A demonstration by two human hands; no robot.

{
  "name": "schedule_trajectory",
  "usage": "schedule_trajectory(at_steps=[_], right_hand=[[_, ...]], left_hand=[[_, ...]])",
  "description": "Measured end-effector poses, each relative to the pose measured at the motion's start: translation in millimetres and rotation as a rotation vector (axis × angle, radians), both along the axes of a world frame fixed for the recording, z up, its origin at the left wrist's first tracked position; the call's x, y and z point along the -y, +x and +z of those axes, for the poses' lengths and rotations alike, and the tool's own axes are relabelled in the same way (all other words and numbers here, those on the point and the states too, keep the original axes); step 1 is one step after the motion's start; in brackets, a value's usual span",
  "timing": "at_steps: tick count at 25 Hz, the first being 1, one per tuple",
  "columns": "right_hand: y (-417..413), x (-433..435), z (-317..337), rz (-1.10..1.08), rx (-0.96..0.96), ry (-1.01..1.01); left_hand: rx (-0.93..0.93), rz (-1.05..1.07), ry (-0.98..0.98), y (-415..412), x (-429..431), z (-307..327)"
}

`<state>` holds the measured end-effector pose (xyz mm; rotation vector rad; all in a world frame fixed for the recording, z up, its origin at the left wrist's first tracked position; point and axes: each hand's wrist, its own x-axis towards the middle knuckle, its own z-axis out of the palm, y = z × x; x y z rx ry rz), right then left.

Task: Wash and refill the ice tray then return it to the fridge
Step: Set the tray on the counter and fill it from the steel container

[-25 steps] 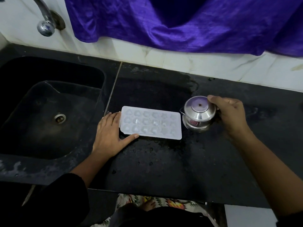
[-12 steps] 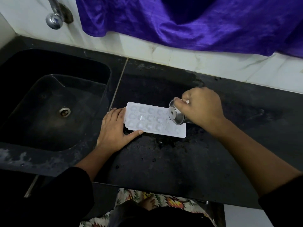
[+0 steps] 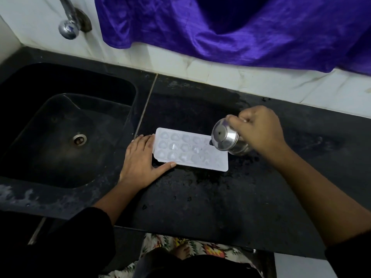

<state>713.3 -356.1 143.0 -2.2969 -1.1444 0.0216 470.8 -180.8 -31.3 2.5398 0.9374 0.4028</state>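
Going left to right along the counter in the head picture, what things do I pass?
sink drain → left hand → ice tray → steel pot → right hand

Ice tray (image 3: 190,151): white plastic, faintly translucent, smooth, cells glinting wet. Steel pot (image 3: 228,139): polished metal, mirror-bright on the lid, reflections across the body. Bench (image 3: 220,197): black stone, mostly matt, speckled with shiny droplets. Sink (image 3: 60,157): same dark material, dull, scuffed grey along its front rim. Drain ring (image 3: 79,138): metal, tarnished. Tap (image 3: 68,27): chromed metal, glossy. Wall tiles (image 3: 241,77): white, marble-veined, smooth with a soft gloss. Purple cloth (image 3: 220,31): satin-like, creased, strong sheen. Sleeve (image 3: 80,237): black cloth, matt. Patterned fabric (image 3: 200,247) below the bench edge: woven look, matt.
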Motion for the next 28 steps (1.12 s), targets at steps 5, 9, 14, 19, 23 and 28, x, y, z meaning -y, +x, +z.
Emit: schedule_trajectory(at_steps=[5,9,14,19,23,28], right_hand=[[15,21,-4,-0.169,-0.576,0.386],[10,10,1,-0.133,-0.601,0.449],[-12,-19,4,0.068,-0.009,0.048],[-34,-43,0,0.187,0.301,-0.191],[-45,-53,0,0.222,0.4,-0.266],[-29,-43,1,0.124,0.223,-0.142]], left_hand=[[-0.007,0.004,0.003,0,0,1],[-0.016,-0.003,0.011,0,0,0],[-0.008,-0.004,0.008,0,-2,-3],[-0.002,-0.002,0.003,0,-2,-4],[0.007,-0.001,0.007,-1,-2,-5],[-0.009,0.0,0.006,0,-2,-5]])
